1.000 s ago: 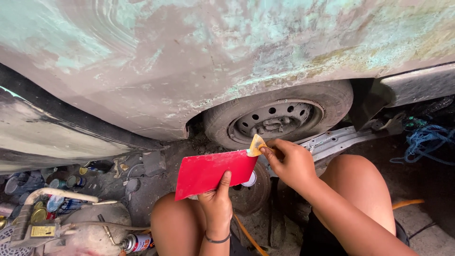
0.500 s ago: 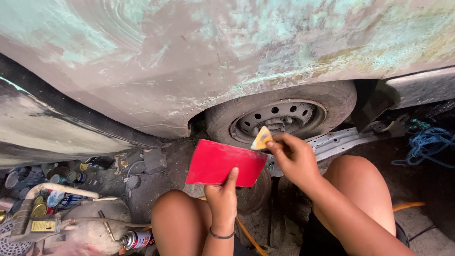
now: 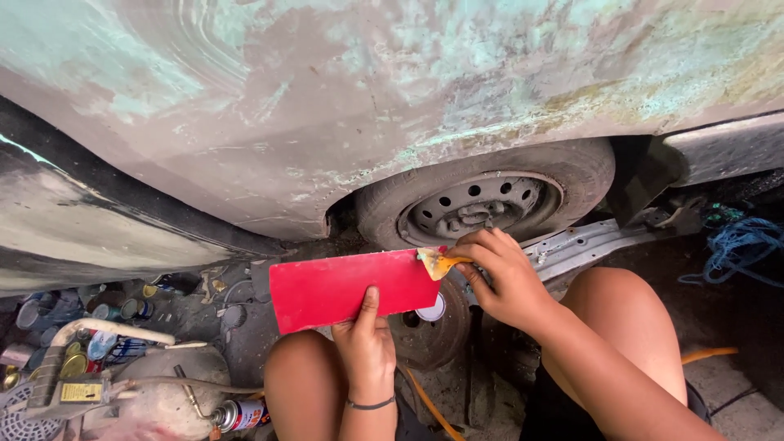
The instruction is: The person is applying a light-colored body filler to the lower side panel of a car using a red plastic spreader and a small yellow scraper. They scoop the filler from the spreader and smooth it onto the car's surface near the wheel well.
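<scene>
My left hand [image 3: 367,343] holds a flat red board [image 3: 327,287] from below, thumb pressed on its face. My right hand [image 3: 502,273] pinches a small yellowish spreader [image 3: 435,262] whose blade rests on the board's right end. Both are in front of a car's wheel [image 3: 482,204] with a steel rim. Above stretches the car's sanded, patchy body panel [image 3: 367,98], grey and pale green. My bare knees show at the bottom.
Several small cans [image 3: 90,314] and a dusty compressor-like machine [image 3: 122,392] with a spray can [image 3: 241,415] lie at lower left. A blue rope [image 3: 739,249] is coiled at right. An orange hose [image 3: 706,355] runs along the ground.
The red board has levelled out and shifted slightly right and up. The spreader in my right hand has come down onto the board's right end.
</scene>
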